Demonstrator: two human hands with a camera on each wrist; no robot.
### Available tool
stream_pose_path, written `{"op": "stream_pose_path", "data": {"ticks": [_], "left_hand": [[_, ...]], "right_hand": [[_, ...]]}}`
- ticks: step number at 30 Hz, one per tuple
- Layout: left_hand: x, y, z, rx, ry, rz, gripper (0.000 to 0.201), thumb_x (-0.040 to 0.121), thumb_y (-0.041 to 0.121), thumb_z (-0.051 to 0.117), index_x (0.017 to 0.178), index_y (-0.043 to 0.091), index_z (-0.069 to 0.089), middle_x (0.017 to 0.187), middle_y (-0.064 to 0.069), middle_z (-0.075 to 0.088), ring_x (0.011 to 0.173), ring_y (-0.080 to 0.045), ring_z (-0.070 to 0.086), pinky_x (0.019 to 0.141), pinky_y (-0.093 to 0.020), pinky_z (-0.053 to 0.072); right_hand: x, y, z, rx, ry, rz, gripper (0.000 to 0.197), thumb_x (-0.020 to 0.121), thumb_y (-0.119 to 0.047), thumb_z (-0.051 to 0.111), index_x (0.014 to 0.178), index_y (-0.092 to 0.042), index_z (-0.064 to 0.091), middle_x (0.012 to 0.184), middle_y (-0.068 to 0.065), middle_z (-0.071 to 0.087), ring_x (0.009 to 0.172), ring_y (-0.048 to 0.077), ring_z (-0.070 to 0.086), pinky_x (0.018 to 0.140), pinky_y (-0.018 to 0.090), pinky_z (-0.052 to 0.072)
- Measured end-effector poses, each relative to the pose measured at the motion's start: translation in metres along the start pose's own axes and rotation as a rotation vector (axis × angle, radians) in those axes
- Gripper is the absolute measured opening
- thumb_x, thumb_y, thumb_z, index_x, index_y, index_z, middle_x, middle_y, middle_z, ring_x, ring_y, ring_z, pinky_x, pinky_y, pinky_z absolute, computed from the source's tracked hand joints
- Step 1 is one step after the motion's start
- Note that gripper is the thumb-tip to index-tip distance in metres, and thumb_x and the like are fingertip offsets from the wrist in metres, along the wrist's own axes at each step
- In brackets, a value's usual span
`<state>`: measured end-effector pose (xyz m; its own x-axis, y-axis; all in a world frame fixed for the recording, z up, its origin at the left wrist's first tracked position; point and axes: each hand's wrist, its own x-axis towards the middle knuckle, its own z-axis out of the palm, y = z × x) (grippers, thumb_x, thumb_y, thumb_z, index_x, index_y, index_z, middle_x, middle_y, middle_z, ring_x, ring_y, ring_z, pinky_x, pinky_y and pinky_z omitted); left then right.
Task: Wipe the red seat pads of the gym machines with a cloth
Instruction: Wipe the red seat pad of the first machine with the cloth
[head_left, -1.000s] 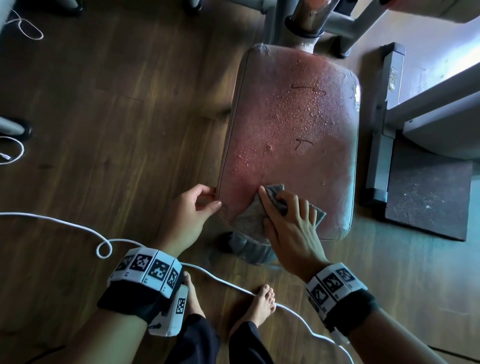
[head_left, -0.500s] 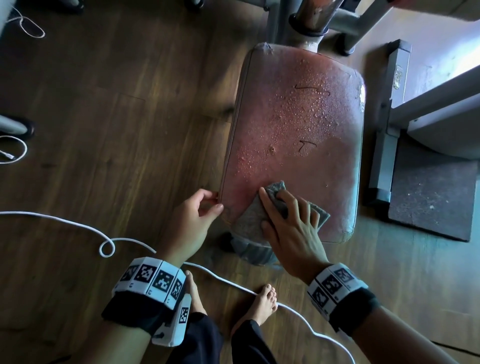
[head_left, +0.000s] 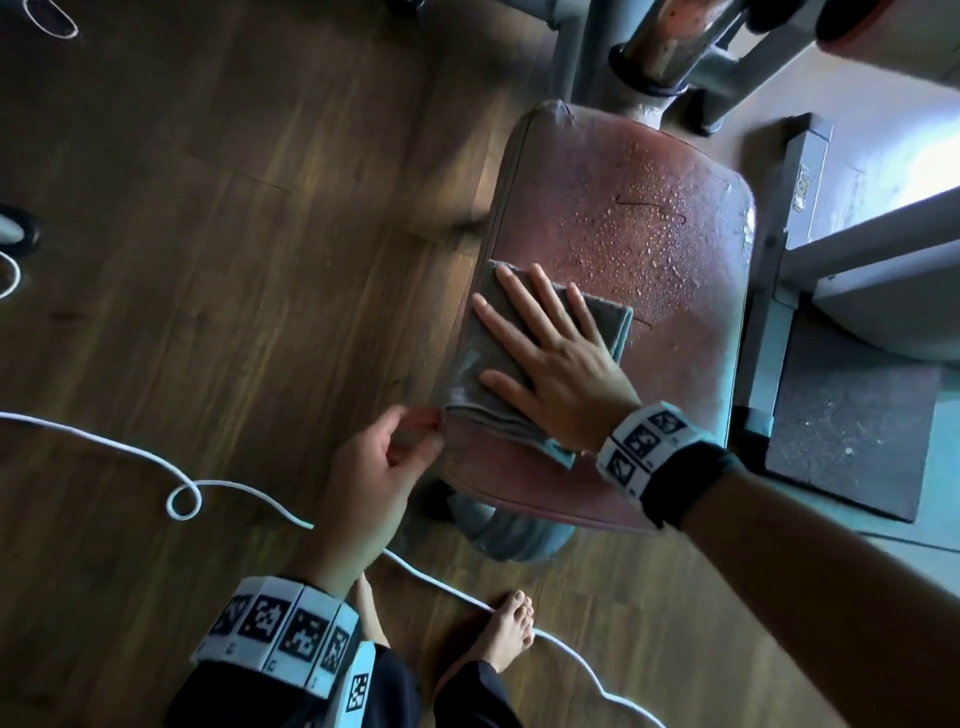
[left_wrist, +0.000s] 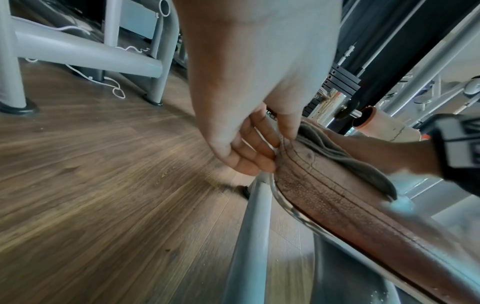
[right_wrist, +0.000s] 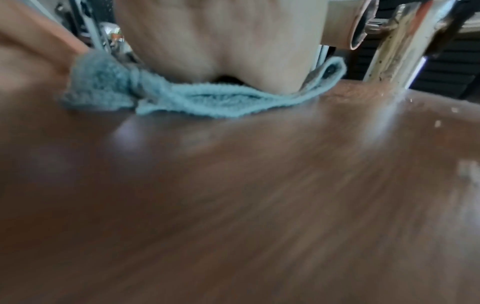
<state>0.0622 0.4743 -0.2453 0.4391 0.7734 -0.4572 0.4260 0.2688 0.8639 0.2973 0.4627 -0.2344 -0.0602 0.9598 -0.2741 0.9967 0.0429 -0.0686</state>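
Observation:
The red seat pad (head_left: 649, 218) carries water droplets on its far half. A folded grey cloth (head_left: 478, 343) lies on the pad's left side. My right hand (head_left: 535, 322) presses flat on the cloth with straight, spread fingers. The right wrist view shows the cloth (right_wrist: 207, 100) bunched under the palm on the pad (right_wrist: 233, 185). My left hand (head_left: 421, 431) is at the pad's left edge beside the cloth's near corner. In the left wrist view its curled fingers (left_wrist: 254, 162) lie against the pad's side (left_wrist: 337, 201) and the thumb sits on the top rim, pinching the edge.
A white cable (head_left: 182, 501) loops over the wooden floor and runs past my bare feet (head_left: 511, 634). The machine's metal post (head_left: 670, 41) rises behind the pad. A grey frame bar (head_left: 769, 270) and a black mat (head_left: 852, 441) lie to the right.
My right hand has slid the cloth from the pad's near edge forward and left, with fingers now spread flat. The left hand has stayed at the pad's left edge.

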Motion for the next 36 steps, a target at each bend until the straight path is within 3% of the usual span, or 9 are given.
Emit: {"op": "stream_pose_path", "data": {"ticks": [7,12,16,19,23,25,29,33,36], "left_hand": [[0.012,-0.006,0.004,0.099,0.036,0.006,0.03,0.078,0.035,0.074,0.104,0.029,0.061,0.091,0.017,0.069,0.086,0.003,0.064,0.076,-0.016,0.049],[0.009,-0.004,0.006,0.122,0.02,-0.003,0.03,0.081,0.036,0.07,0.107,0.031,0.055,0.097,0.022,0.064,0.093,0.013,0.057,0.079,-0.005,0.042],[0.009,-0.009,0.008,0.152,0.055,0.033,0.027,0.082,0.037,0.069,0.105,0.031,0.056,0.096,0.016,0.066,0.094,0.003,0.06,0.082,-0.014,0.044],[0.009,-0.009,0.011,0.147,0.085,0.054,0.021,0.082,0.034,0.07,0.096,0.036,0.054,0.09,0.019,0.065,0.088,0.005,0.06,0.079,-0.015,0.044],[0.003,-0.014,0.021,-0.007,0.103,-0.062,0.021,0.079,0.048,0.069,0.096,0.04,0.061,0.089,0.012,0.07,0.084,-0.002,0.065,0.08,-0.034,0.051],[-0.003,-0.013,0.028,-0.087,0.122,-0.183,0.034,0.076,0.056,0.067,0.104,0.038,0.06,0.1,0.009,0.069,0.096,-0.009,0.064,0.09,-0.046,0.051],[-0.006,0.014,0.042,-0.089,0.194,-0.124,0.036,0.085,0.049,0.057,0.115,0.03,0.053,0.114,0.006,0.06,0.113,-0.016,0.055,0.099,-0.037,0.043],[0.018,0.05,0.064,0.079,0.113,-0.046,0.074,0.078,0.067,0.045,0.144,0.039,0.024,0.153,-0.002,0.024,0.135,-0.012,0.03,0.114,-0.044,0.025],[0.043,0.071,0.084,0.232,0.078,-0.19,0.078,0.081,0.074,0.033,0.148,0.046,0.002,0.16,-0.005,0.003,0.143,-0.024,0.018,0.115,-0.054,0.016]], "right_hand": [[0.071,0.057,-0.019,-0.025,0.034,-0.029,0.066,0.097,-0.063,0.024,0.154,-0.034,0.006,0.163,-0.001,-0.002,0.149,0.025,-0.005,0.12,0.049,0.003],[0.134,0.095,-0.035,0.053,0.063,0.207,0.067,0.095,-0.065,0.023,0.153,-0.037,0.006,0.163,-0.002,-0.002,0.149,0.024,-0.005,0.12,0.048,0.0],[0.148,0.086,-0.033,0.143,0.091,0.386,0.069,0.096,-0.061,0.028,0.154,-0.033,0.004,0.163,0.0,-0.003,0.149,0.028,-0.008,0.118,0.05,-0.004],[0.117,0.053,-0.023,0.129,0.102,0.306,0.07,0.097,-0.055,0.031,0.155,-0.026,0.006,0.163,0.005,-0.004,0.148,0.035,-0.006,0.116,0.057,-0.002],[0.037,0.002,-0.001,0.124,0.11,0.173,0.071,0.095,-0.057,0.03,0.155,-0.024,0.01,0.163,0.006,0.0,0.148,0.035,0.0,0.117,0.057,0.009],[-0.011,-0.019,0.01,0.16,0.089,0.171,0.072,0.096,-0.057,0.03,0.155,-0.025,0.006,0.163,0.004,-0.003,0.149,0.031,-0.004,0.118,0.053,0.008],[-0.105,-0.037,0.029,0.212,0.06,0.247,0.072,0.096,-0.058,0.033,0.155,-0.027,0.007,0.163,0.001,-0.004,0.149,0.026,-0.006,0.12,0.049,0.008],[-0.166,-0.02,0.04,0.262,0.048,0.383,0.073,0.094,-0.059,0.033,0.155,-0.026,0.011,0.163,0.0,0.0,0.15,0.025,0.001,0.12,0.047,0.01],[-0.18,0.003,0.04,0.285,0.076,0.478,0.073,0.094,-0.063,0.026,0.155,-0.028,0.007,0.163,-0.003,-0.003,0.15,0.022,-0.003,0.12,0.044,0.006]]}}
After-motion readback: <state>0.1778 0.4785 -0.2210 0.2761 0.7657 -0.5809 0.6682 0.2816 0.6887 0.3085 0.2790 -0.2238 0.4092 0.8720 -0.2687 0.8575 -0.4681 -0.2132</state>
